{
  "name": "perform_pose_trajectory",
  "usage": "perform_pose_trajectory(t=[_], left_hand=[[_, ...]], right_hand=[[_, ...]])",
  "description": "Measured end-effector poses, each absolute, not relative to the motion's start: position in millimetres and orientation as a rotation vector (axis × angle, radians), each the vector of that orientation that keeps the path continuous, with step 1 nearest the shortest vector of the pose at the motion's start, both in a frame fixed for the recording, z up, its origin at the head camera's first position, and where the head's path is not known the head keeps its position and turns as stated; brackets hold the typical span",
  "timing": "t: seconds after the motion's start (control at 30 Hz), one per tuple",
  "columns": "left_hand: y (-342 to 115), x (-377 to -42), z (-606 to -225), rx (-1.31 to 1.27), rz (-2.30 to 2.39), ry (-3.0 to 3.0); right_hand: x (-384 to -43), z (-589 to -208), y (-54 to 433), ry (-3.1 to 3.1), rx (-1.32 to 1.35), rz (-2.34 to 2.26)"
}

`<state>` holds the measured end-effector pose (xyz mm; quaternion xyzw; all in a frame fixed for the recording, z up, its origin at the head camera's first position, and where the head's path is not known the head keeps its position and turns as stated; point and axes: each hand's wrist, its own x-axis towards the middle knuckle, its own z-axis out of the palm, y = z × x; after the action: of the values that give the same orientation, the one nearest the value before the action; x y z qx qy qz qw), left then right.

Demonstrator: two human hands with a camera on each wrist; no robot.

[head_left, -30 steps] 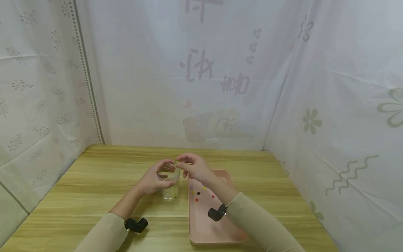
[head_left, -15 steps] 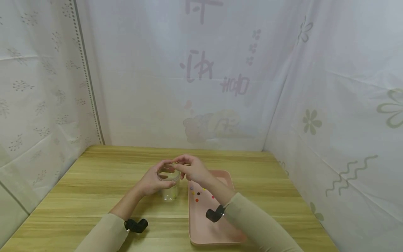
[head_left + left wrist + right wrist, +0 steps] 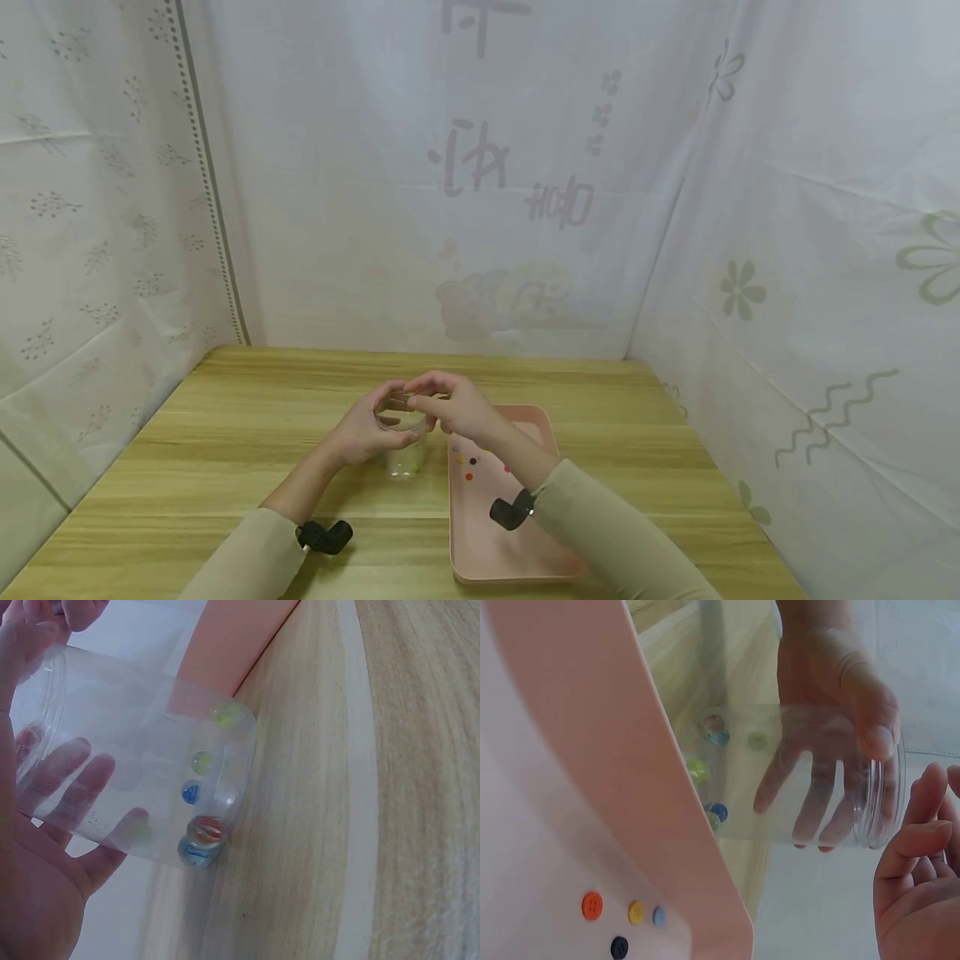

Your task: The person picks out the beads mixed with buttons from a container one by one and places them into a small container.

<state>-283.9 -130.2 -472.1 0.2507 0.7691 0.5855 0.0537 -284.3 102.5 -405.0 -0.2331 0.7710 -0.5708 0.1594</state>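
My left hand (image 3: 363,432) grips a clear plastic jar (image 3: 406,450) near its rim, thumb on one side and fingers round the other. The jar stands upright on the table, its mouth uncovered. Several glass marbles lie at its bottom, among them a blue marble (image 3: 191,792), a red-streaked marble (image 3: 206,829) and a yellow-green marble (image 3: 226,715). Higher up inside, apart from these, shows a blurred green marble (image 3: 757,741). My right hand (image 3: 461,408) is over the mouth, thumb and forefinger parted at the rim, with nothing visible between them.
Right of the jar lies a pink tray (image 3: 498,533). Several small buttons are in it, including an orange button (image 3: 592,905), a yellow button (image 3: 635,912) and a black button (image 3: 619,947). Patterned white curtains (image 3: 555,242) surround the wooden table (image 3: 187,417).
My right hand has moved slightly left over the jar's mouth. The small greenish thing at its fingertips a second ago no longer shows there. The left hand and jar have stayed put.
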Motion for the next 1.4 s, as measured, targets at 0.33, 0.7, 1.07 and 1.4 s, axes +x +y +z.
perform_pose_trajectory(t=[0.33,0.7,1.07,1.4], left_hand=[[-128.7,-283.8,-471.5,0.774,1.791,2.343],[-129.1,-284.2,-472.4,0.785,1.8,2.357],[-128.9,-283.9,-472.5,0.787,1.805,2.358],[-129.3,-284.0,-472.5,0.789,1.804,2.35]], right_hand=[[-294.2,-409.6,126.8,2.279,-0.624,-1.693],[-298.6,-416.9,161.7,2.341,-0.549,-1.672],[-303.7,-436.4,187.9,2.41,-0.41,-1.608],[-303.1,-442.9,198.1,2.51,-0.352,-1.425]])
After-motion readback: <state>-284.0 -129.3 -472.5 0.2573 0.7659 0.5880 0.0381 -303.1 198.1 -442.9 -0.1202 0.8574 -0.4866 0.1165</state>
